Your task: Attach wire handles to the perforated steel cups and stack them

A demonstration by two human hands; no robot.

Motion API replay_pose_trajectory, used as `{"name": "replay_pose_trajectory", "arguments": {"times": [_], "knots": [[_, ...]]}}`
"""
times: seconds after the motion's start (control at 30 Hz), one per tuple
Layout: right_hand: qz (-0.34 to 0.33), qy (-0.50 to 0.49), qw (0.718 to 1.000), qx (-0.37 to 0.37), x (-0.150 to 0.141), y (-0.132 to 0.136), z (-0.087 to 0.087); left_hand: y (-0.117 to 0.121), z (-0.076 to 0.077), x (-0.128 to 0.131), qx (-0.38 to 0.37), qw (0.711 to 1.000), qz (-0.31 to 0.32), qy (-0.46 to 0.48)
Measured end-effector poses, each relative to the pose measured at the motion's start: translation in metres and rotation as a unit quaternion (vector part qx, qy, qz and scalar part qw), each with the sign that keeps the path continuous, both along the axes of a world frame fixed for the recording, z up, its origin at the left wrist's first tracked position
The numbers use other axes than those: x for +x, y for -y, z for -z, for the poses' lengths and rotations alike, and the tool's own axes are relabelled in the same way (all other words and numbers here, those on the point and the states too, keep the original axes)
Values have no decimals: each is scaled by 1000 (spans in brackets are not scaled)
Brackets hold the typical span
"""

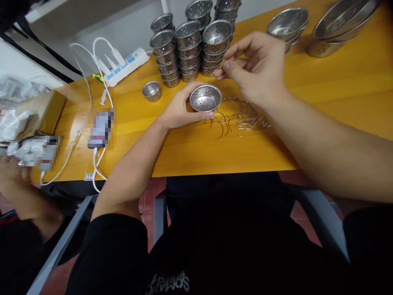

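My left hand (pixel 179 107) is closed round a small perforated metal cup (pixel 205 98), its open top turned up toward me. Just above and to the right, my right hand (pixel 258 65) pinches a thin curved metal wire (pixel 212 73), which reaches down toward the cup's far rim. Whether the wire touches the cup I cannot tell. Below my right hand lies a pile of curved wires (pixel 248 116) on the table. Another small metal cup (pixel 152 91) stands alone to the left of my left hand.
Stacks of perforated metal cups (pixel 188 35) stand at the back of the wooden table (pixel 196 153). Larger metal bowls (pixel 287 24) are at the back right. On the left are a white power strip (pixel 129 65), cables and a phone (pixel 100 129). A co-worker's hand (pixel 12 172) shows far left.
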State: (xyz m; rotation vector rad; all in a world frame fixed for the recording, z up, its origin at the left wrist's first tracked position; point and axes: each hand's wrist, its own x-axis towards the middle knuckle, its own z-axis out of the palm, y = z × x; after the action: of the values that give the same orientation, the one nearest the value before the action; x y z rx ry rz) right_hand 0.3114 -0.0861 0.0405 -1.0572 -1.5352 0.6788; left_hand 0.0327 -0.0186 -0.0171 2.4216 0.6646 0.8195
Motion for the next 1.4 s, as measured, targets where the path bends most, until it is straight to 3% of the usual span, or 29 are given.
{"name": "replay_pose_trajectory", "arguments": {"times": [0.13, 0.27, 0.47, 0.63, 0.87, 1.13, 1.27, 1.4], "knots": [[24, 100, 994, -32, 6, -4, 4, -5, 1, -2, 2, 999, -38, 38], [15, 224, 971, -78, 8, -2, 2, -5, -4, -3, -2, 998, -56, 39], [-4, 279, 958, -64, 7, 6, -6, 6, -12, -2, 9, 1000, -11, -2], [-61, 266, 960, -66, 13, 3, 0, 13, -15, 0, 21, 999, 32, -33], [-158, 113, 979, -68, 18, -14, 25, 9, -11, -3, 23, 999, 37, -25], [-225, 25, 965, -135, 23, -19, 26, 11, -12, -1, 13, 1000, 25, -14], [-209, 39, 966, -145, 20, -18, 24, 11, -11, 0, 13, 999, 27, -11], [-136, 109, 977, -123, 19, -17, 23, 4, -6, -1, 24, 1000, -10, 7]]}}
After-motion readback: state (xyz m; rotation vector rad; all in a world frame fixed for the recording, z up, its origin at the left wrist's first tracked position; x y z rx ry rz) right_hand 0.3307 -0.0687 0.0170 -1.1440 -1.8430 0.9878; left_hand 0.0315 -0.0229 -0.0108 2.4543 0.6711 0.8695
